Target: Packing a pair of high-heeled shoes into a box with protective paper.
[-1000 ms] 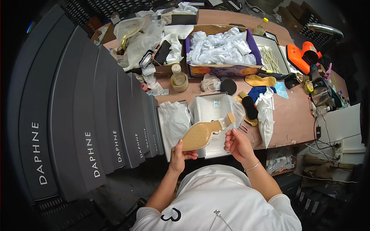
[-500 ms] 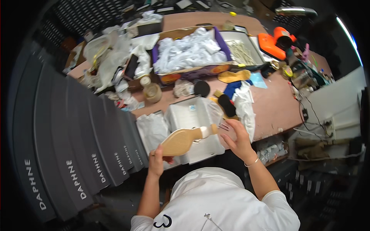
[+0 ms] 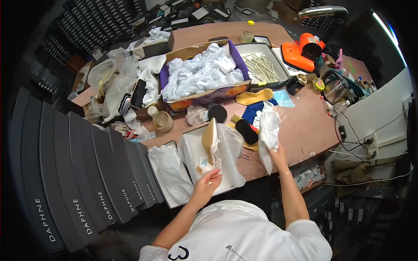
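Note:
A beige heeled shoe [image 3: 210, 142] is tilted toe-up over an open shoebox [image 3: 226, 189] lined with white tissue paper [image 3: 230, 150]. My left hand [image 3: 206, 186] is closed at the shoe's heel and strap end; its fingertips partly hide that end. To the right, my right hand [image 3: 279, 159] grips the lower end of a long white paper-wrapped bundle [image 3: 269, 132], whose contents are hidden. This bundle is beside a black oval brush [image 3: 247, 132] and a blue cloth [image 3: 257, 112].
A tray with white paper [image 3: 170, 167] adjoins the shoebox; dark shoeboxes [image 3: 91, 174] are stacked at left. Behind are a glue jar [image 3: 162, 119], a purple carton [image 3: 237, 56] of crumpled paper, a tray of thin sticks [image 3: 263, 67] and an orange device [image 3: 300, 54].
The shoe has turned from lying sole-up to toe-up over the box, my left hand shifting to its heel end. My right hand, open before, has moved right and taken hold of the white bundle.

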The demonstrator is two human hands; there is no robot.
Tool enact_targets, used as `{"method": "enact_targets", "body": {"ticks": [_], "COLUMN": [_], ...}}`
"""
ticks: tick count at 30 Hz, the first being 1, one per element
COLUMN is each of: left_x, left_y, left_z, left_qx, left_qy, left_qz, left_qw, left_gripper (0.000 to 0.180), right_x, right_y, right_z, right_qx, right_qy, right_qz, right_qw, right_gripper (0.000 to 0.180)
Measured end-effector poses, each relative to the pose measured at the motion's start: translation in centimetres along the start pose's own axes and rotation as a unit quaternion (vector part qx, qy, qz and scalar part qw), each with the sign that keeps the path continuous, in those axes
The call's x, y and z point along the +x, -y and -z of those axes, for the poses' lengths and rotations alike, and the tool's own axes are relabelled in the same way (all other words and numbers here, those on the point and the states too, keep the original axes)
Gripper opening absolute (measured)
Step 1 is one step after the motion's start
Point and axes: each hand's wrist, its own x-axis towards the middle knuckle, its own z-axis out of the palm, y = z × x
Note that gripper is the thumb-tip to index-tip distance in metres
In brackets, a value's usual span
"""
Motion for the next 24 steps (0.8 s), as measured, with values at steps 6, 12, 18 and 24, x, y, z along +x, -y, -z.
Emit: {"method": "enact_targets", "body": {"ticks": [6,12,18,24], "left_x": [1.8,-0.3,-4.2,-3.8], "left_y": [2.6,4.5,4.9,11.1], "left_z": [-6.3,1.8,3.5,9.1], "left_qx": [-0.294,-0.335,-0.487,-0.121], "left_qy": [-0.013,-0.091,-0.032,-0.135], "left_qz": [-0.003,-0.009,-0.049,-0.177], "left_qw": [0.956,0.938,0.871,0.967], "left_gripper": [0.064,0.050,0.045,0.060], "right_x": [-10.8,-8.6,-9.9,-13.5], "right_y": [10.5,16.8,18.6,11.2], "right_z": [-12.2,-14.1,-15.8,-15.1], "right_qx": [-0.102,-0.067,-0.148,-0.462], "right_qy": [0.065,0.075,0.303,0.545], "right_qz": [0.160,0.237,0.319,0.313], "right_qw": [0.980,0.966,0.886,0.626], "right_gripper": [0.059,0.049,0.015,0.022]}}
